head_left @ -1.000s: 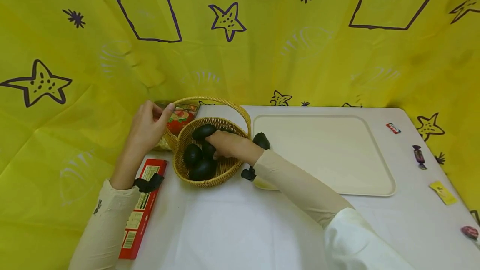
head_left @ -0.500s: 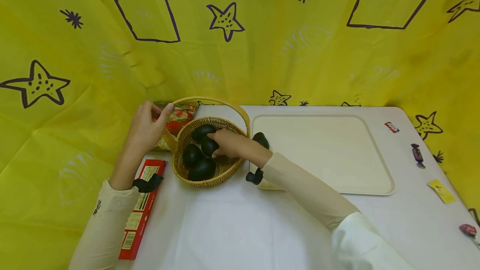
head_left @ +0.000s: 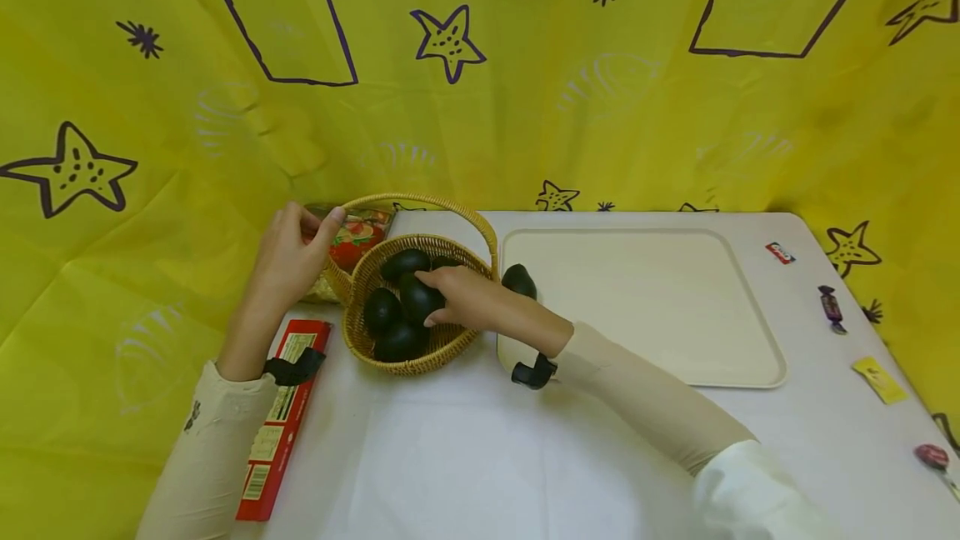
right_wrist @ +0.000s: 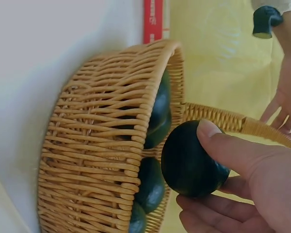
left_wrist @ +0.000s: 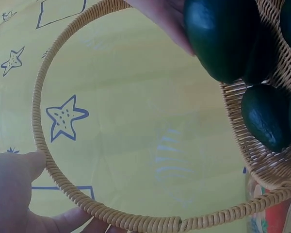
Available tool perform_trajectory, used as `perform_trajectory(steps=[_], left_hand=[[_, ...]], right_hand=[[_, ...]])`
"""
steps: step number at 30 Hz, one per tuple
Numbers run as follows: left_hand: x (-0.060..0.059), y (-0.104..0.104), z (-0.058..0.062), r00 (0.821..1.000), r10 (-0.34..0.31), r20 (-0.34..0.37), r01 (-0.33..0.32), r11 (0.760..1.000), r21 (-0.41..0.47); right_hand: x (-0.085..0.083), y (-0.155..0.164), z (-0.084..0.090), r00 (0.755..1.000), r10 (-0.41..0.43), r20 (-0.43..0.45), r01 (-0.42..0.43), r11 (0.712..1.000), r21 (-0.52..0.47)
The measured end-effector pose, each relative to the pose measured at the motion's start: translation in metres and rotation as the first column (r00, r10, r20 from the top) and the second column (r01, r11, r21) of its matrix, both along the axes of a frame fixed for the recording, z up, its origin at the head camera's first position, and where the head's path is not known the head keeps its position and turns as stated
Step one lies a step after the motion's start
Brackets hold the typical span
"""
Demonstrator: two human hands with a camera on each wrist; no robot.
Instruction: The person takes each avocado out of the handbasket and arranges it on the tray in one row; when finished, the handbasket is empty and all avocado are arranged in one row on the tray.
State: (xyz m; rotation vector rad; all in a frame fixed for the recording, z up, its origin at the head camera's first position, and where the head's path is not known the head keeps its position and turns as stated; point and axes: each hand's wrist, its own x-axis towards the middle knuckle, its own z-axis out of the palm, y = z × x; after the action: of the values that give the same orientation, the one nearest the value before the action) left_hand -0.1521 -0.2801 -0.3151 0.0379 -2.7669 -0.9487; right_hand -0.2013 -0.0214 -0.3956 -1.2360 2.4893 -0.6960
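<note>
While left hand (head_left: 287, 257) grips basket handle (left_wrist: 37, 107), right hand (head_left: 470, 298) pinches 1 avocado (right_wrist: 188, 160); box (head_left: 282, 427) illegible.

It's a curtained-off tabletop set-up, kind of room impossible to tell: yellow starfish-print cloth (head_left: 517, 115) hangs behind and beside this white table (head_left: 450, 457)!

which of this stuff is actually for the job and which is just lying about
Seemingly for the job:
held avocado, in the right hand
wicker basket, its handle in the left hand
other avocados in the basket
lone avocado on the cream tray

Seemingly just lying about:
red box
red-and-gold packet
red-and-white sweet
purple wrapped sweet
yellow packet
lollipop
</note>
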Motion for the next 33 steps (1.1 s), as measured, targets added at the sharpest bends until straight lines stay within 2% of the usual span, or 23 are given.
perform_trajectory(steps=[10,15,18,25,33], left_hand=[[-0.001,0.001,0.000,1.000,-0.006,-0.005,0.006,1.000,0.005],[0.000,0.001,0.000,1.000,-0.002,-0.012,0.002,1.000,0.006],[-0.001,0.001,0.001,1.000,-0.001,-0.018,0.001,1.000,0.009],[-0.001,0.000,0.000,1.000,-0.004,-0.021,0.004,1.000,0.004],[-0.001,0.001,0.001,1.000,-0.009,-0.014,0.008,1.000,-0.005]], right_hand=[[0.019,0.032,0.010,0.999,-0.011,0.037,0.013,0.998,-0.062],[0.027,0.053,0.011,1.000,-0.011,0.003,0.012,0.996,-0.086],[0.030,0.068,0.010,1.000,-0.025,-0.016,0.024,0.995,-0.098],[0.036,0.102,0.004,0.996,-0.077,0.048,0.085,0.980,-0.178],[0.042,0.138,-0.005,0.989,-0.143,0.035,0.148,0.968,-0.204]])
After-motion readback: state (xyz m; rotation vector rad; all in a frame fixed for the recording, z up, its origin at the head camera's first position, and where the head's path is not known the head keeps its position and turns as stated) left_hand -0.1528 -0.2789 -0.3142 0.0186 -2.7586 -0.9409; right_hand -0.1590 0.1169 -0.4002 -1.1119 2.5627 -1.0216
